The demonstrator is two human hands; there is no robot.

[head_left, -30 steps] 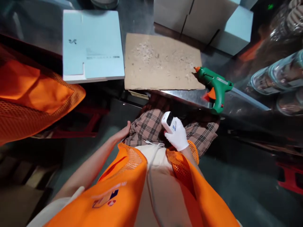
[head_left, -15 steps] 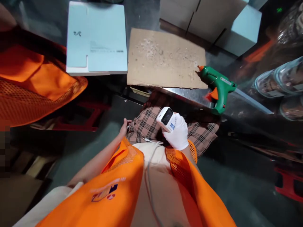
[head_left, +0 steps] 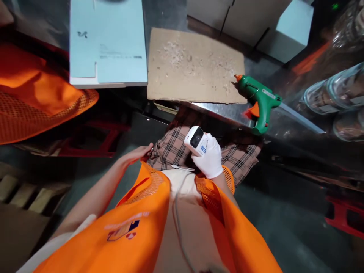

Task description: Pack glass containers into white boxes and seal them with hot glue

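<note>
Metal table [head_left: 227, 112] carries a flat pale-blue box [head_left: 108, 41], a glue-flecked cardboard sheet [head_left: 193, 66] and, at its near edge, a green glue gun [head_left: 257, 100] lying on its side. Gloved right hand [head_left: 209, 159] is wrapped closed around a small white device [head_left: 195, 139], held over the plaid lap, below and well apart from the gun. Bare left hand [head_left: 138, 153], fingers loosely extended and holding nothing, touches the plaid fabric [head_left: 170, 149] at the lap's left side.

Steel table [head_left: 227, 112] w/ cardboard sheet [head_left: 196, 68]; dark floor [head_left: 284, 212], red stool [head_left: 93, 140] underneath.
</note>
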